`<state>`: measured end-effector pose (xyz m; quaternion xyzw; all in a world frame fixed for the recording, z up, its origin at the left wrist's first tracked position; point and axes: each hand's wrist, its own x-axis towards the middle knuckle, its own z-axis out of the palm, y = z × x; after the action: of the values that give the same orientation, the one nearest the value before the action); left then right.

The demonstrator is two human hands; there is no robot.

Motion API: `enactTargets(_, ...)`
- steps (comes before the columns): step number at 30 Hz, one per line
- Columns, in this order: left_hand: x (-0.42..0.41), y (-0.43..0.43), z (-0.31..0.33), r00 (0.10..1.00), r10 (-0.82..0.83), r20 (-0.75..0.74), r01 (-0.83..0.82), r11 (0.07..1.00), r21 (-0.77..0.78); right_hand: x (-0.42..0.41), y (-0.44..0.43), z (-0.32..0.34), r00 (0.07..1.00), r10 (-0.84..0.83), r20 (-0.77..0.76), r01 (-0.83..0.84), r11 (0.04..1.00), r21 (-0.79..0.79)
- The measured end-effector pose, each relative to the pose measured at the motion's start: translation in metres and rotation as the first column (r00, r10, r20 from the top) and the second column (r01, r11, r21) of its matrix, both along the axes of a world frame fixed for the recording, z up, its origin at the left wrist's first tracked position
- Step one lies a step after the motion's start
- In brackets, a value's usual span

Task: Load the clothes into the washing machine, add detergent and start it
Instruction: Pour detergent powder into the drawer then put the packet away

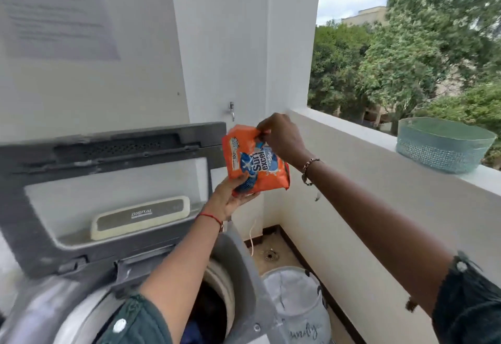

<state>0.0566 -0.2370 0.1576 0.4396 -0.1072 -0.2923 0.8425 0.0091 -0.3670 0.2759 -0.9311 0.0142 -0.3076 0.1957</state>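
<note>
Item: detergent pouch [257, 164]. We cradle its base with our left hand [230, 202]; right hand [279, 137] fingers pinch the top corner. Risk: a sharp tear spills powder outside the drum [217, 300].

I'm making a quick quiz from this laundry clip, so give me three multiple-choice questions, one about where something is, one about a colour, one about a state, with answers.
1. Where does the teal basket sit?
A. on the balcony ledge
B. inside the drum
C. on the floor

2. What is the main colour of the detergent packet?
A. green
B. orange
C. white

3. How is the washing machine lid?
A. shut
B. missing
C. raised open

Answers: 1 A, it rests on top of the ledge at right. 2 B, the packet held by the left hand and pinched at its top by the right hand is orange. 3 C, the lid stands up above the drum.
</note>
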Motion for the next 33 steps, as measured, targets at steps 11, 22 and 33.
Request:
enactTargets(11, -0.035, 0.157, -0.095, 0.953, 0.223, -0.203, -0.221, 0.975, 0.032, -0.009, 0.116, -0.121, 0.979, 0.168, -0.118, -0.066, 0.803, 0.592)
enactTargets(22, -0.056, 0.172, -0.156, 0.898, 0.216, -0.383, -0.309, 0.930, -0.200, -0.026, 0.170, -0.246, 0.814, 0.577, 0.060, 0.042, -0.161, 0.986)
enactTargets(33, -0.034, 0.184, -0.183, 0.768, 0.286, -0.573, -0.253, 0.957, 0.138, 0.015, 0.164, -0.243, 0.953, 0.257, -0.163, 0.146, 0.084, 0.986)
